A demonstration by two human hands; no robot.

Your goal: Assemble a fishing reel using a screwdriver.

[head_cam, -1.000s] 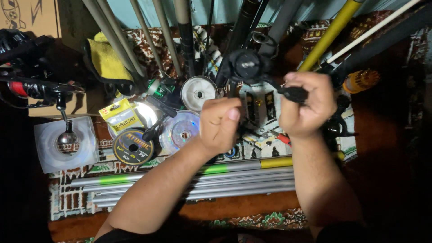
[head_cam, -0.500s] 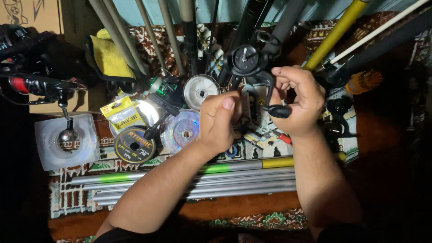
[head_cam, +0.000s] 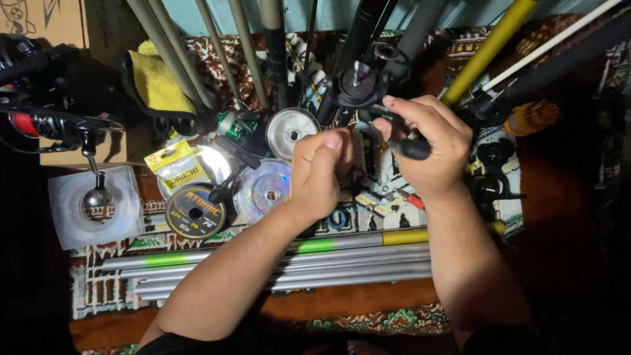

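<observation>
Right hand: the right hand (head_cam: 430, 154) has its grip pressed together around the dark knob of the handle of a black fishing reel (head_cam: 360, 84); I judge this hold lets the handle be turned.
Left hand: the left hand (head_cam: 320, 172) is curled, thumb against the bent fingers, just beside the reel body. It seems to pinch something thin, perhaps line, but I cannot tell what.
Reel position: above both hands, among the upright rods (head_cam: 276, 46), so it looks mounted on one of them.
Line spools: a clear spool (head_cam: 263, 190), a white spool (head_cam: 290, 130) and a dark spool (head_cam: 195, 212) lie near the left hand on the patterned carpet (head_cam: 98, 289), within easy reach.
Grey poles: the bundle (head_cam: 263, 263) lies across, under both forearms.
Hidden: the lower reel body is covered by the hands.
Hard to see: the right side is very dark; small parts there are unclear.
Cut off: the rods leave the picture at the top.
</observation>
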